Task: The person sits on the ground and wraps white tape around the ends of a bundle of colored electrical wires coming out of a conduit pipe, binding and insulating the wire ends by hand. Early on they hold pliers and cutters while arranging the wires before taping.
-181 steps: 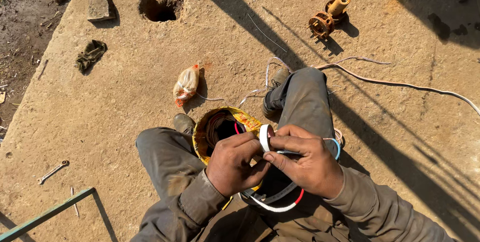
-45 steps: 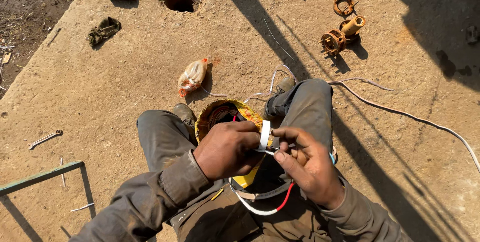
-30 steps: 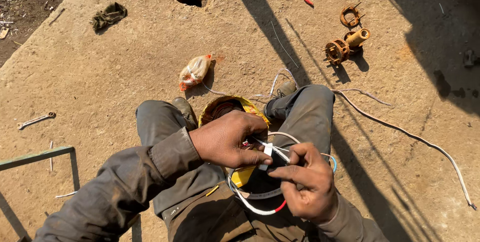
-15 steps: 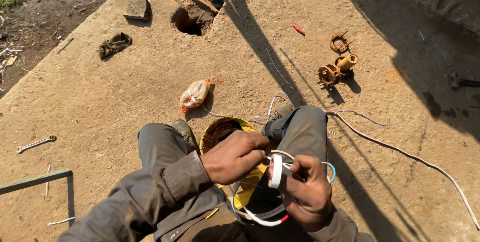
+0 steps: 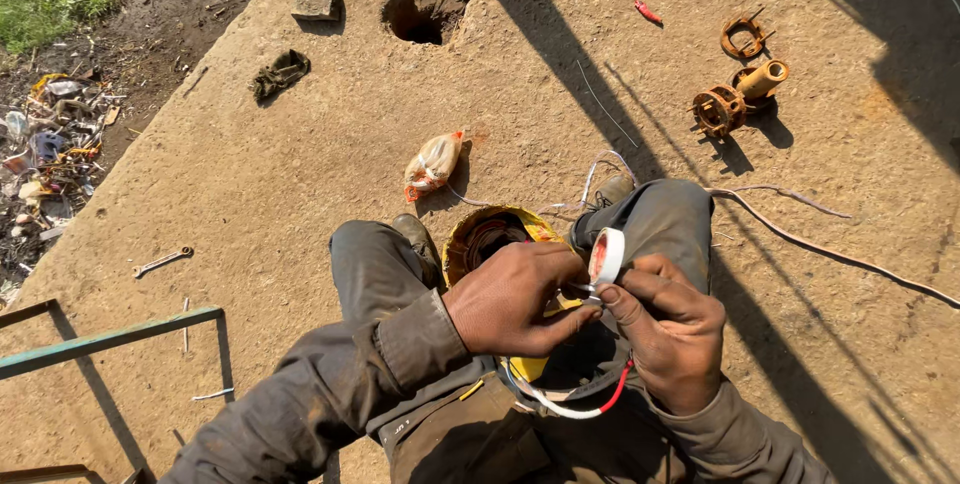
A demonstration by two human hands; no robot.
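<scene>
While I sit on the concrete slab (image 5: 300, 174), one white tape roll (image 5: 606, 256) stands on edge between my knees, above a yellow-rimmed motor (image 5: 490, 236). My right hand (image 5: 672, 329) is pinched on it; my left hand (image 5: 515, 299) is curled over wires beside it, knuckles up. One bag (image 5: 432, 164) lies at 11 o'clock, two rusty fittings (image 5: 738, 94) at 1, one spanner (image 5: 162, 262) at 9.

One head-worn camera looks steeply down, close over the lap, onto the concrete slab (image 5: 300, 174)
</scene>
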